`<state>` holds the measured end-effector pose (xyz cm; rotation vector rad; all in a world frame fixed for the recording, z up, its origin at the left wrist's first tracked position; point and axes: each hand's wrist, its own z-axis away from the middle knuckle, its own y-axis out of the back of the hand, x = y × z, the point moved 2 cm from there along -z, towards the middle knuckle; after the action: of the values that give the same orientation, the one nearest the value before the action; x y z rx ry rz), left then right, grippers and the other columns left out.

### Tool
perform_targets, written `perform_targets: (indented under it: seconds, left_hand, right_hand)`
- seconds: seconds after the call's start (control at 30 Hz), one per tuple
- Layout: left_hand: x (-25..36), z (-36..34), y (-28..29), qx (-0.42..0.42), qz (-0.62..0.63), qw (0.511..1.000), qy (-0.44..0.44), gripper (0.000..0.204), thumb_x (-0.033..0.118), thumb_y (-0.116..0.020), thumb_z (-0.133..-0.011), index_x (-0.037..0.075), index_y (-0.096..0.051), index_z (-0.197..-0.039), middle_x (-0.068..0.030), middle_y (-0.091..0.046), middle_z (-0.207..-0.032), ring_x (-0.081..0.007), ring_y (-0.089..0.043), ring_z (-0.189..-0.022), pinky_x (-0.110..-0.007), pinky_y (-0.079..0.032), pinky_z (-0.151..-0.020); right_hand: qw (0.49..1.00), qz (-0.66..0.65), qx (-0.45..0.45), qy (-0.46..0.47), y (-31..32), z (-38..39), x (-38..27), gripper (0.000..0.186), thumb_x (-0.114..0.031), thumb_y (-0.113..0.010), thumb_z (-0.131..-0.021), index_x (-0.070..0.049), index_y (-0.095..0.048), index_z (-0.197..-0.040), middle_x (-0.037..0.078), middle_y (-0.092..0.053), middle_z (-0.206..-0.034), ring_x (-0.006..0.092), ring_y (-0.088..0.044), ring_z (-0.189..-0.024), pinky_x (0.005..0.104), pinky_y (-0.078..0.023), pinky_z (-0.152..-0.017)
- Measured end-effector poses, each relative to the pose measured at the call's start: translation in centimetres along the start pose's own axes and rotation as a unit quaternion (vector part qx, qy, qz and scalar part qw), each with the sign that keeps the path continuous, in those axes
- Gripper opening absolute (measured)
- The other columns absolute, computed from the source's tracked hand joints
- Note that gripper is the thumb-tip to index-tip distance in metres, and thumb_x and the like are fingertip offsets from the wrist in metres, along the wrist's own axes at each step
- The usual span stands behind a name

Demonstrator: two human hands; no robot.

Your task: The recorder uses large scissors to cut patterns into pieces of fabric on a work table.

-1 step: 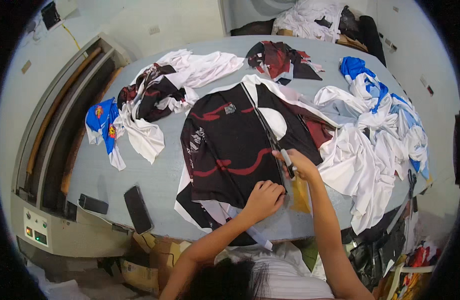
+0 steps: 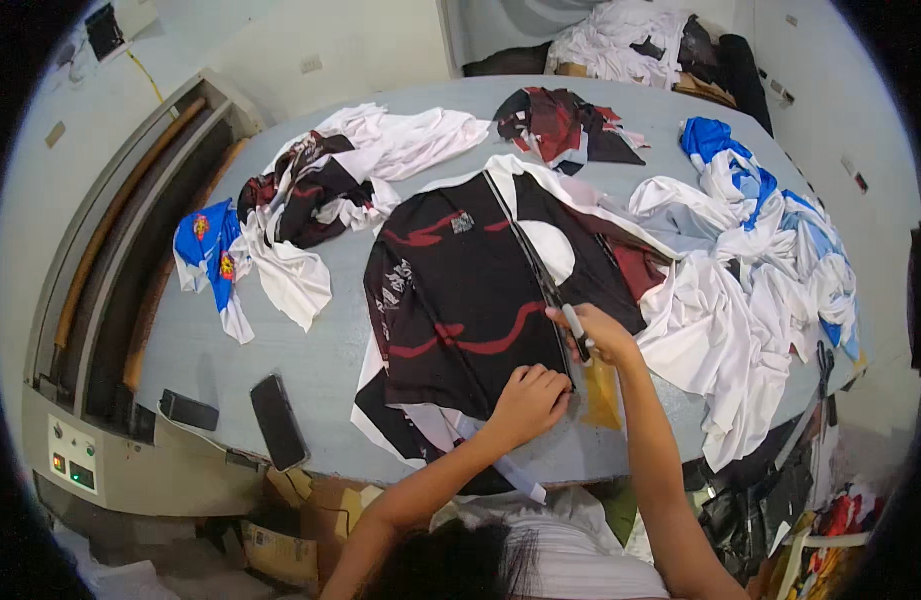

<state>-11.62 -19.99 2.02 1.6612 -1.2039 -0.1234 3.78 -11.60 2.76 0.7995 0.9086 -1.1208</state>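
Fingers of the right hand [image 2: 604, 336] grip scissors [image 2: 575, 324], long axis slanting, blades pointing away-left. Left hand [image 2: 530, 402] lies unclenched on black-and-red fabric [image 2: 460, 285].

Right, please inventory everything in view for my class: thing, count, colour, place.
Table: 1, grey, centre
Layered garment panels: count unclear, mostly black-red, mid-table
Hand tool, likely scissors: 1, grey-black, in right hand
Cloth piles: 3, mixed colours, table's left, far side and right
Patch: 1, yellow, table's near side
Phone-like slab: 1, black, near left
Small box: 1, black, beside slab
Roller machine: 1, beige-grey, left
Cloth heap: 1, mostly white, behind table
Left hand: 1, bare, on panels
Right hand: 1, bare, holding tool
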Motion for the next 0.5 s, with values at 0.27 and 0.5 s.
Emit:
perform_targets:
  seconds: [0.27, 0.5]
  left_hand:
    - [-0.1, -1.2, 0.4, -0.150, 0.011, 0.988, 0.019, 0.018, 0.018, -0.060, -0.073, 0.008, -0.061, -0.088, -0.0064, -0.060, -0.088, -0.0253, -0.052, -0.086, -0.038, -0.038, -0.077]
    - [2.1, -0.6, -1.2, 0.033, -0.036, 0.993, 0.111, 0.020, 0.022, -0.059, -0.074, 0.011, -0.058, -0.091, -0.0043, -0.056, -0.083, -0.0240, -0.051, -0.086, -0.037, -0.037, -0.076]
  right_hand:
    - [1.000, 0.015, -0.006, -0.016, -0.4, 4.3, 2.2, 0.040, -0.041, -0.065, -0.077, -0.003, -0.053, -0.070, 0.004, -0.051, -0.049, 0.0139, -0.051, -0.037, 0.0261, -0.039, -0.035]
    - [0.999, -0.013, 0.015, -0.029, -0.4, 9.7, 4.4, 0.035, -0.036, -0.066, -0.078, -0.003, -0.056, -0.072, 0.002, -0.051, -0.052, 0.0124, -0.051, -0.041, 0.0245, -0.040, -0.039]
